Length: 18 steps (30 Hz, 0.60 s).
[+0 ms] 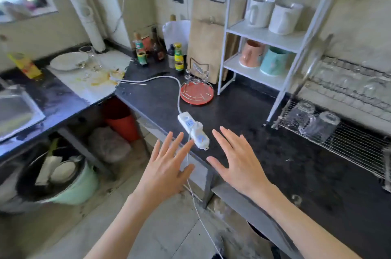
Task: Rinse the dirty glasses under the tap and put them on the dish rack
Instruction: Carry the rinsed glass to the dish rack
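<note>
Scanning left to right: sink (14,110) at left edge, dirty glasses (90,57) upright at upper left, well apart from both my hands. Left hand (167,165) at centre, fingers spread, empty, nearer them. Right hand (239,161) likewise spread, empty. Dish rack (349,144) at right already holds upturned glasses.

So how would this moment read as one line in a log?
left hand open, empty | right hand open, empty | upturned glasses on dish rack | dirty glasses by plate
</note>
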Available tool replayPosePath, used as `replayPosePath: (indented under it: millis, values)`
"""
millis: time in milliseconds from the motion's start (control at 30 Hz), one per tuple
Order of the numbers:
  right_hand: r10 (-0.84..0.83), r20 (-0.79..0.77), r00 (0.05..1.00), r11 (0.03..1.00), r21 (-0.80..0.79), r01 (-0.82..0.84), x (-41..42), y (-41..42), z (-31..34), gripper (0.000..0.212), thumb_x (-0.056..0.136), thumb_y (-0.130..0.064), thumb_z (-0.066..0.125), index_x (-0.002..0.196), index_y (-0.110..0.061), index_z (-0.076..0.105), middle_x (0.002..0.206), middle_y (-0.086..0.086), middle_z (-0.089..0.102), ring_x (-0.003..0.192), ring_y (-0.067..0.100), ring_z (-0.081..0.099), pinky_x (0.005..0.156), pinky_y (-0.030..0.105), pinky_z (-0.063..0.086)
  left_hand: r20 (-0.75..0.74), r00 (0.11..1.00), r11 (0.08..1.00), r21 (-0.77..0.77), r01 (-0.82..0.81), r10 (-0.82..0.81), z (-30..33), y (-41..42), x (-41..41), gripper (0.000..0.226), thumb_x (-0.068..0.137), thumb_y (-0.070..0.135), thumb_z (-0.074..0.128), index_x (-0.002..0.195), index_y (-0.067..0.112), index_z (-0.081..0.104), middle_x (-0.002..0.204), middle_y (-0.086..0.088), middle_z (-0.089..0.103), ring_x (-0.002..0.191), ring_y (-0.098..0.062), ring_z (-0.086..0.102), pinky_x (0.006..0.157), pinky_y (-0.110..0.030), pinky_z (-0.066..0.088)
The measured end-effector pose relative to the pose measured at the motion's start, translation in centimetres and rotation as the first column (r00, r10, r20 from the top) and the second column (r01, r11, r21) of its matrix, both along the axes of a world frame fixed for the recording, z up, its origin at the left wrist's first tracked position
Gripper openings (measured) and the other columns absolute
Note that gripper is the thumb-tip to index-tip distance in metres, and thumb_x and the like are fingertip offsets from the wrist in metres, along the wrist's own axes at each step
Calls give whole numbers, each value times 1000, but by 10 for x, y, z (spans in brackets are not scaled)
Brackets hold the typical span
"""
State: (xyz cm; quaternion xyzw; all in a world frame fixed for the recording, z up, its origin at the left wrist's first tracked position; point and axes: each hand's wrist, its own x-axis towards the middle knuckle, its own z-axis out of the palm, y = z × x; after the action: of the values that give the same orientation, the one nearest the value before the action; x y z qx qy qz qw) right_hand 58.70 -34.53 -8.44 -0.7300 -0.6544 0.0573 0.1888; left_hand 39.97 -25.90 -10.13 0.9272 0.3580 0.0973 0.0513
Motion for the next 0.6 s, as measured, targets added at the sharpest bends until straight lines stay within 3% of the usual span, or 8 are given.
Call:
replayPosePath:
  millis: [200, 433, 600]
  values:
    - [256, -58, 965, 966, 33, -255, -107, 81, -3, 65, 87, -54, 40, 137, -13, 48, 140, 12, 49, 128, 29, 48, 104, 52, 38, -19, 954, 953, -40, -300, 299, 2, 27, -124, 59, 88, 52, 34, 139, 22, 39, 143, -10, 44, 133, -37, 37, 102, -56, 32]
    - [446, -59, 893, 895, 2, -446, -191, 197, -11, 72, 86, -60, 26, 145, -20, 34, 150, 6, 36, 139, 22, 34, 114, 41, 17, -45, 842, 839, -64, -540, 538, -6, 89, -214, 65, 87, 56, 30, 141, 21, 40, 147, -9, 38, 138, -35, 28, 107, -50, 19]
    - [543, -68, 837, 839, -2, -545, -230, 297, -7, 80, 82, -65, 13, 150, -24, 21, 156, 1, 22, 145, 16, 18, 118, 34, 6, 37, 747, 747, -63, -661, 664, 3, 159, -256, 76, 81, 65, 12, 147, 29, 21, 156, 0, 16, 145, -23, 1, 114, -38, -1]
